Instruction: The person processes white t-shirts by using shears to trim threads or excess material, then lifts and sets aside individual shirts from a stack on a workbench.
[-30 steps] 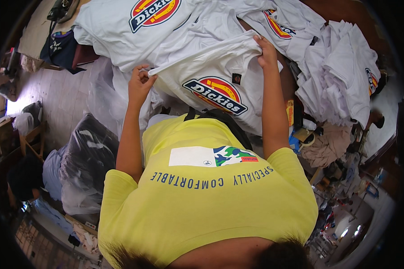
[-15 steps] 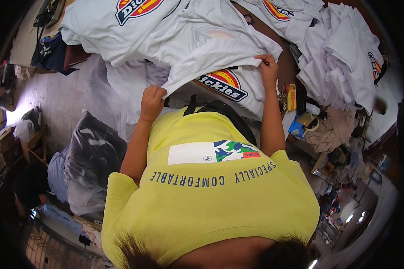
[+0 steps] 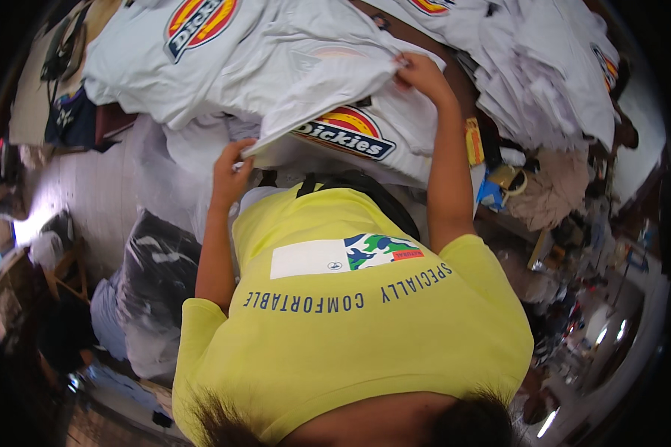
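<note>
A white T-shirt lies in front of me, its near edge lifted and stretched between my two hands. At that edge's left end, my left hand pinches the cloth. Farther away on the right, my right hand grips the other end, with its fingers closed on the fabric. Below the raised edge, a second white shirt shows part of a red, yellow and dark blue printed badge. To the left spreads white cloth with a similar badge; folds hide where it joins the held T-shirt.
A heap of white shirts sits at the far right. Nearer on that side are a yellow box, a tape roll and beige cloth. A plastic-wrapped dark bundle stands at left, beside the pale floor.
My right hand has moved away from me and leftward with its end of the edge, which now slants more steeply. My left hand has shifted slightly left and nearer. The whole view has shifted somewhat.
</note>
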Action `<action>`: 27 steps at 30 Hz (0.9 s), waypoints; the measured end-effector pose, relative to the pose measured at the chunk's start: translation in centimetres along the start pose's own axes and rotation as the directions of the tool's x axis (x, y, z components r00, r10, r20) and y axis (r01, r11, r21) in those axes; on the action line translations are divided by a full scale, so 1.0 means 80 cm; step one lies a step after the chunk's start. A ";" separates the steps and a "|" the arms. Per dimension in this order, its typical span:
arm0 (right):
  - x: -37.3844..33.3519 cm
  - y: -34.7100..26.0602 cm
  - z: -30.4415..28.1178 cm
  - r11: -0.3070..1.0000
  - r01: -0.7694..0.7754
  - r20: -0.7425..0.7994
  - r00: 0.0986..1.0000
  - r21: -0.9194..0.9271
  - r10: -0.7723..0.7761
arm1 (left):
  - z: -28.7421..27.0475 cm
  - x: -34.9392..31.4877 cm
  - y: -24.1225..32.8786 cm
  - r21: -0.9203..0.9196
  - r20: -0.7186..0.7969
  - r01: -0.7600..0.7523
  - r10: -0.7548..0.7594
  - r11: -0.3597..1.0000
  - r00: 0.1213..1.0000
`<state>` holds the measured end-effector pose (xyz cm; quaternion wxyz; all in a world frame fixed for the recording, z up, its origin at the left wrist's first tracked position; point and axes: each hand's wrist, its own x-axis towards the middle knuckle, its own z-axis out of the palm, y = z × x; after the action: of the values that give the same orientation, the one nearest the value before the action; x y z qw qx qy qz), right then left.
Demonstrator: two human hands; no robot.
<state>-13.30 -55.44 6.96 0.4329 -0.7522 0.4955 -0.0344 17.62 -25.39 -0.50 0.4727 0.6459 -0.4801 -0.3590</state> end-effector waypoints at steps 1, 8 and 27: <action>0.003 -0.009 0.001 0.943 0.191 -0.145 0.977 0.271 -0.156 | -0.007 0.008 -0.005 -0.026 0.051 0.001 0.000 1.000 0.999; -0.127 0.032 -0.022 0.983 0.182 -0.481 0.863 0.008 -0.155 | -0.043 0.041 0.021 -0.254 0.062 0.201 -0.191 0.946 0.980; -0.292 0.204 0.100 0.980 -0.190 -0.458 0.867 0.062 0.197 | -0.086 0.062 0.077 -0.075 0.157 0.092 -0.079 0.993 0.984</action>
<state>-32.98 -34.56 -0.41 0.3094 -0.6657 0.6568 -0.1723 23.59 -28.88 7.37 0.4445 0.6165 -0.4718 -0.4469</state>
